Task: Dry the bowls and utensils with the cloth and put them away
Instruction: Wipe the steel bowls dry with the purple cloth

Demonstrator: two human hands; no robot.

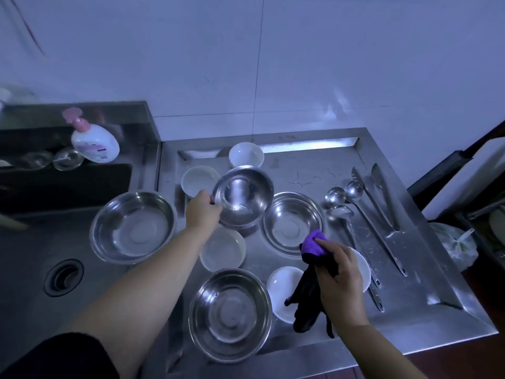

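My left hand (201, 212) grips the near rim of a small steel bowl (243, 195), which is tilted and raised above the drainboard. My right hand (338, 280) holds a purple and black cloth (314, 246) bunched over a white bowl (363, 266). More steel bowls lie at the left (134, 228), the middle right (293, 220) and the front (231, 313). White bowls sit at the back (246, 154), behind my left hand (198, 179), under my left wrist (222, 250) and at the front (282, 288). Ladles (352, 191) and tongs (382, 195) lie at the right.
A steel drainboard (314, 165) holds everything. The sink with its drain (64, 277) lies to the left. A soap pump bottle (94, 140) and a glass dish (67, 159) stand on the ledge behind it. A plastic bag (453, 244) sits off the counter's right edge.
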